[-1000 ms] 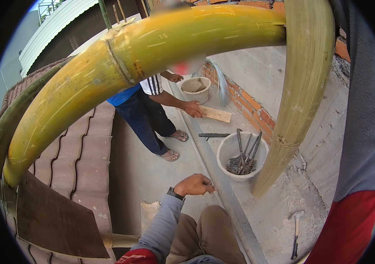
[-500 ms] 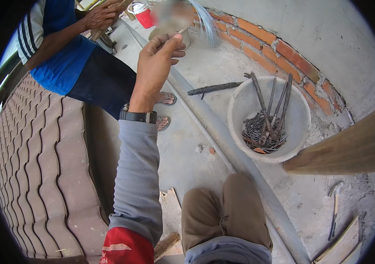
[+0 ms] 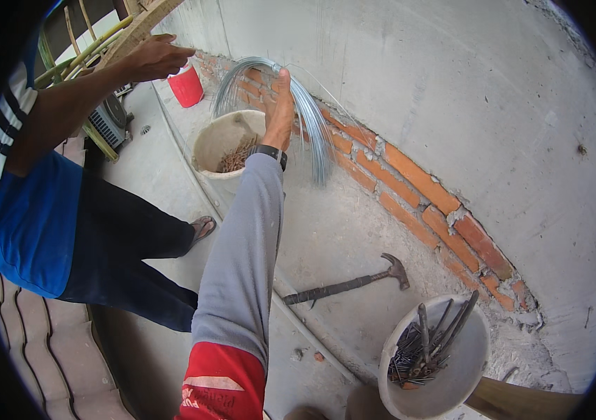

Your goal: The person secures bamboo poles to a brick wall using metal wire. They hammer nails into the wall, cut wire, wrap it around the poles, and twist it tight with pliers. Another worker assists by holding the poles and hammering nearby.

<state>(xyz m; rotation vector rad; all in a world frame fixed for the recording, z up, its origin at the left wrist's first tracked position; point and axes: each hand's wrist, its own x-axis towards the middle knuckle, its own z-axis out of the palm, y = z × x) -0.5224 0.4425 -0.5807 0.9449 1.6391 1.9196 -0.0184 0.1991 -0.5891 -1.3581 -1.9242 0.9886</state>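
My left hand (image 3: 280,115), with a dark band on its wrist, is raised at the top of a bundle of thin silvery wire (image 3: 317,147). Its fingers appear closed on the wire, though part of the grip is hidden. The bundle arches over and hangs down in front of the low brick course, and a loose strand curves off to the right. Just below my hand stands a pale bucket (image 3: 207,150) with rusty nails (image 3: 236,154) in it. My right hand is out of view.
A person in a blue shirt (image 3: 32,231) stands at the left, one hand (image 3: 154,59) near a wooden board. A hammer (image 3: 347,281) lies on the concrete floor. Another bucket (image 3: 467,388) holds nails and metal tools. Beyond are a red container (image 3: 186,87) and a curved wall (image 3: 452,105); roof tiles (image 3: 53,350) are lower left.
My view has swung up and left, bringing more of the wire and the nail bucket into sight. My left hand has moved from in front of the bucket to the wire bundle.
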